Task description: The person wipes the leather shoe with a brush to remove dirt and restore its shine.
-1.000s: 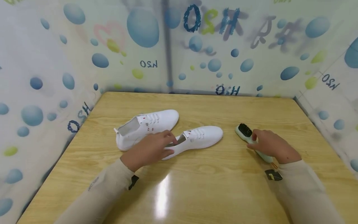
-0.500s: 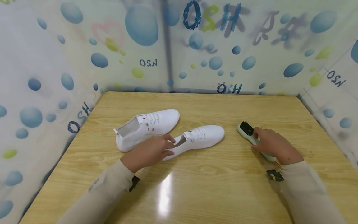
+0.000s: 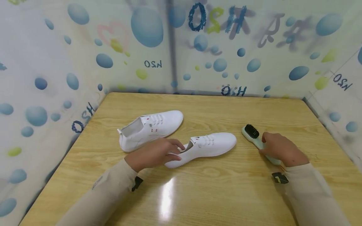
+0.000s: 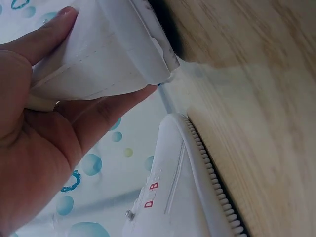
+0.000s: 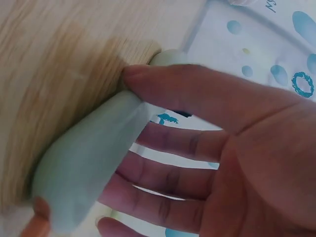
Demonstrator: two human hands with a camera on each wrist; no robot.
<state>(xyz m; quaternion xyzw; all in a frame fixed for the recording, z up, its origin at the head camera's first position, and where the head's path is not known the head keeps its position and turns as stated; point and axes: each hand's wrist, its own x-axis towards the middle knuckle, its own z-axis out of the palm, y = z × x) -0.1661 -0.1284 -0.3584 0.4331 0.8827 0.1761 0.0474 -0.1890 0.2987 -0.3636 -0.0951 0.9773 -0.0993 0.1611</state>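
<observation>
My left hand grips the heel of the nearer white sneaker, whose toe points right. In the left wrist view the thumb lies on one side of that heel and the fingers on the other. Behind it the second white sneaker, marked with red letters, rests on the table. At the right, my right hand holds a pale green brush by its handle. Its black bristles face up. In the right wrist view the thumb presses one side of the handle, with fingers around the other.
Both sneakers and the brush are on a wooden table with a glossy light reflection near its front. Pale walls with blue bubble prints enclose the back and sides. An orange cord loop hangs at the brush handle's end.
The nearer sneaker has shifted right and toward me with my left hand, away from the other sneaker. My right hand's fingers have drawn in around the brush handle.
</observation>
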